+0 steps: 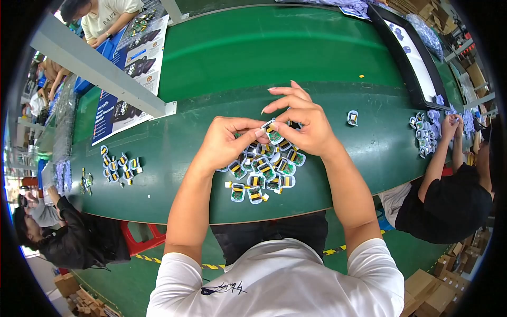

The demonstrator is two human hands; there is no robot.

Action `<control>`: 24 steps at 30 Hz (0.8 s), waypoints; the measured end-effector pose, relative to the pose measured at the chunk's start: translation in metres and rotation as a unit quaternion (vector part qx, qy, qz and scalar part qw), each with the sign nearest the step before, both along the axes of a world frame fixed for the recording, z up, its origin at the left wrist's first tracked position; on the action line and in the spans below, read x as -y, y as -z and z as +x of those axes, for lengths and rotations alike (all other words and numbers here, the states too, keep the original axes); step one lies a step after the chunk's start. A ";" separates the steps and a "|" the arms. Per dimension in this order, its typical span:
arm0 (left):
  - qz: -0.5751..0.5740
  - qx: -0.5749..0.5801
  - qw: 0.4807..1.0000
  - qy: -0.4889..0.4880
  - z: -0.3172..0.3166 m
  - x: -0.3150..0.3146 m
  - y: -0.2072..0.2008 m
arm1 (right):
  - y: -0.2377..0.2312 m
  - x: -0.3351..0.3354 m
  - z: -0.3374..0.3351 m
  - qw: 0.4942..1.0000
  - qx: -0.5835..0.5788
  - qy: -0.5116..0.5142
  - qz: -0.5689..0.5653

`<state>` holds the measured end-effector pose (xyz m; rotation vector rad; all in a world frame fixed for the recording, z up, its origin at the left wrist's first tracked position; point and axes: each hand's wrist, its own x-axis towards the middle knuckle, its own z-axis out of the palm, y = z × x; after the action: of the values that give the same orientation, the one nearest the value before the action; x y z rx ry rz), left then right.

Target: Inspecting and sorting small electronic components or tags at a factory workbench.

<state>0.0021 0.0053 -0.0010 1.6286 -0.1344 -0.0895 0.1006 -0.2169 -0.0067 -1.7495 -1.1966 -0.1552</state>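
Between my two hands, above the pile, is a small pale housing with a green circuit board [274,136] and a dark, yellow-banded part in it. My left hand [228,138] pinches its left side between thumb and fingers. On the other side my right hand [302,122] grips it with thumb and index finger, the other fingers raised and spread. Under my hands lies a pile of like housings [265,168] with green boards, black parts with yellow bands, and some white connectors. My fingers hide part of the held piece and the back of the pile.
More housings [119,166] lie to the left, and a single one [353,118] at the right. A metal post [105,66] stands on the green table beside a printed sheet [132,79]. A black-framed tray [409,58] is at far right. Co-workers sit on both sides.
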 end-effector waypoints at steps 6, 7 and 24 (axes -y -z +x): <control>0.052 0.096 0.986 -0.125 0.004 0.010 0.010 | -0.008 -0.011 -0.013 0.988 0.045 0.137 0.055; 0.052 0.098 0.986 -0.126 0.004 0.013 0.010 | -0.008 -0.013 -0.016 0.988 0.047 0.136 0.055; 0.248 0.329 0.886 -0.215 0.006 0.030 0.014 | 0.000 -0.031 -0.031 0.969 0.119 0.214 0.032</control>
<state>0.0086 -0.0251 -0.0151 2.1077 -0.2807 0.8428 0.0699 -0.1864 -0.0063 -1.9509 -0.9474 -0.6702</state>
